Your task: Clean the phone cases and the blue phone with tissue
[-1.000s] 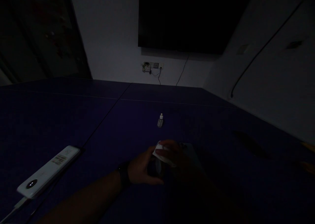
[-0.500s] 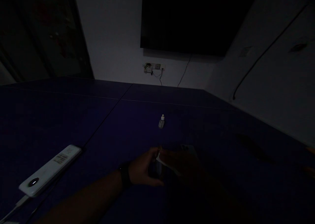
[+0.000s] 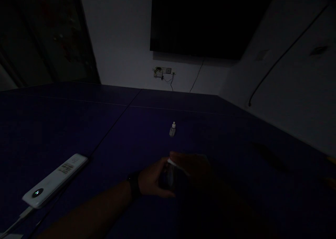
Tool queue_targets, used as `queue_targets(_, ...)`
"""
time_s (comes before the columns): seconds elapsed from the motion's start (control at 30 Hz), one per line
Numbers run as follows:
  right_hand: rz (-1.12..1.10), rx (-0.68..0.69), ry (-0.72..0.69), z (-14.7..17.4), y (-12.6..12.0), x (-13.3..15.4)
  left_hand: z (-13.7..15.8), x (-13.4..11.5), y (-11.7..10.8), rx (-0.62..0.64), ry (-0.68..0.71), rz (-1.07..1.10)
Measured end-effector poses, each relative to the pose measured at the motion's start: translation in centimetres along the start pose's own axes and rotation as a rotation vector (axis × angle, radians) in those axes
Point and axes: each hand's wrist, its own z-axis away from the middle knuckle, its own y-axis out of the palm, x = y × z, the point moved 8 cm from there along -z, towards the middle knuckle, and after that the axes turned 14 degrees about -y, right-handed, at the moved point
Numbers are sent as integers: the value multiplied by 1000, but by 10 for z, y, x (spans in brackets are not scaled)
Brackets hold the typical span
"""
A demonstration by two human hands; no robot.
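In the dim light, my left hand point(image 3: 152, 181), with a dark band on its wrist, curls around a dark, glossy object point(image 3: 168, 178) whose kind I cannot make out. My right hand point(image 3: 194, 167) lies across the top of that object, deep in shadow. Under its fingers shows the edge of a thin white piece point(image 3: 174, 162), like a wipe or tissue. A pale edge of something point(image 3: 206, 157) peeks out behind the right hand, mostly covered. Beyond both hands, a small clear bottle point(image 3: 172, 131) with a white cap stands upright on the dark blue surface.
At the left lies a white power bank point(image 3: 56, 179) with a lit round display and a cable point(image 3: 15, 223) plugged in. A dark flat shape point(image 3: 270, 156) rests at the right. Behind are a wall screen point(image 3: 210, 22) and wall sockets point(image 3: 162, 71) with cords.
My right hand has shifted slightly up and forward over the held object, covering more of the pale thing behind it. The left hand keeps its place; the bottle has not moved.
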Motion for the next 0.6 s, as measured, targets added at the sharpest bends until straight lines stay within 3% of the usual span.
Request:
queue_targets(0.23,-94,-14,-46,6,2,12,0,-3,-1,15,-11,64)
queue_targets(0.3,-186,-75,45,15,3,9,-1,-3,0,20,-57,136)
queue_targets(0.47,-242,-365,554,29,-7,-28,-4,2,6,-5,-194,495)
queue_targets(0.53,-202,-386,573,21,-9,-32,-4,13,11,-36,-305,599)
queue_targets(0.6,-144,-322,474,7,-6,-29,-3,26,22,-1,-427,691)
